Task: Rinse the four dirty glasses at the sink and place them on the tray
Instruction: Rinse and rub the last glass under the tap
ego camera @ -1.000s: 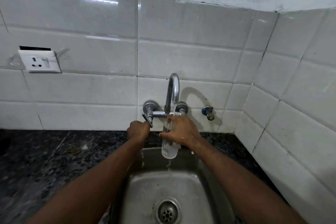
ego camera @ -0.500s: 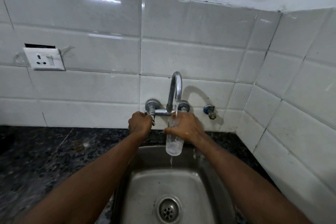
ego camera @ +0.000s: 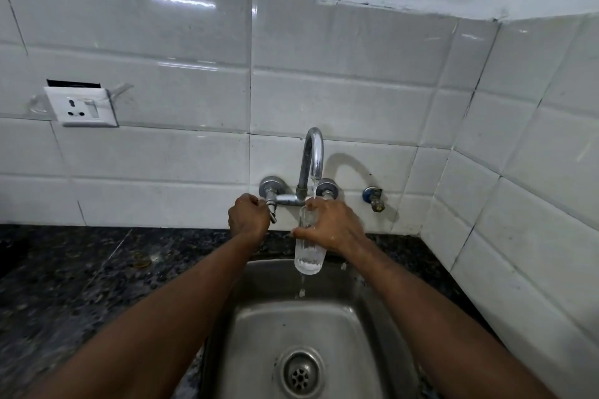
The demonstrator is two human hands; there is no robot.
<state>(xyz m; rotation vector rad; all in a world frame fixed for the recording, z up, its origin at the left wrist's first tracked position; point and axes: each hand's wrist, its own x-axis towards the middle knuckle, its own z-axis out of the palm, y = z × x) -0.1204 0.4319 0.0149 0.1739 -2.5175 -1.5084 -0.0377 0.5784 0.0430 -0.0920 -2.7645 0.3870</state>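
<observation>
Right now the glass (ego camera: pixel 309 246) is upright over the far end of the sink (ego camera: pixel 259 334), its mouth under the spout (ego camera: pixel 312 155), with a thin stream of water (ego camera: pixel 313 188) running into it. It looks nearly full, and drops fall from its base into the basin. The right hand (ego camera: pixel 334 227) grips it, fingers wrapped round the upper part of the wall, so the lower part hangs bare. Just left of it, the left hand (ego camera: pixel 248 217) is clenched round the tap handle (ego camera: pixel 271 209). From where I stand this looks like the filling part of a rinse. I see no tray and no other glasses, so I cannot say how many are done. The chief risk, I would judge, is the grip: hand and glass are both wet, and a slip would drop the glass onto the steel near the drain (ego camera: pixel 301 372), where it could chip or break. The rim also sits close under the spout, so a careless lift or tilt could knock it against the metal. Opening the tap further might throw splash onto the dark speckled tabletop (ego camera: pixel 81 269); the wall socket (ego camera: pixel 81 106) is well off to the left.
</observation>
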